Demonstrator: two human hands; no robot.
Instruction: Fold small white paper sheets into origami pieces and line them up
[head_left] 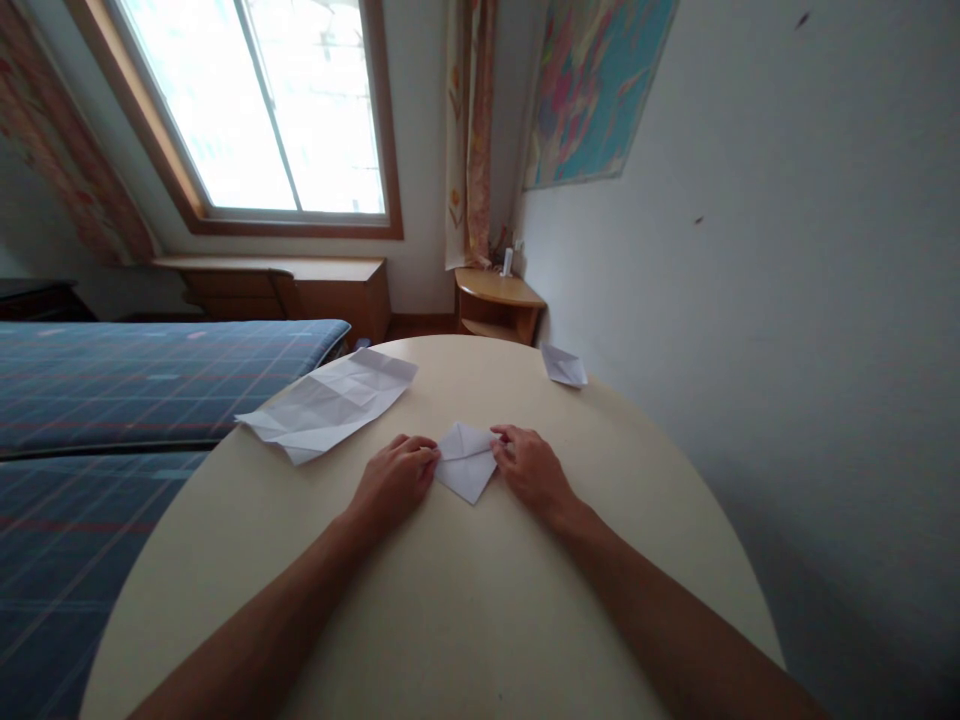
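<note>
A small folded white paper (468, 472) lies on the round cream table (480, 600), one corner pointing toward me and a crease running across it. My left hand (397, 475) grips its left corner, fingers closed and pressed together. At the right corner, my right hand (531, 468) pinches the paper between thumb and fingers. Farther off to the left rests a larger white sheet (337, 400), unfolded and marked with many creases. Another small folded paper piece (564, 367) sits near the far right edge of the table.
A bed with a blue plaid cover (150, 385) stands against the table's left side. The white wall (787, 350) runs close along the right. Beyond the table are a wooden corner shelf (499, 288), a desk (337, 268) and a window (255, 110).
</note>
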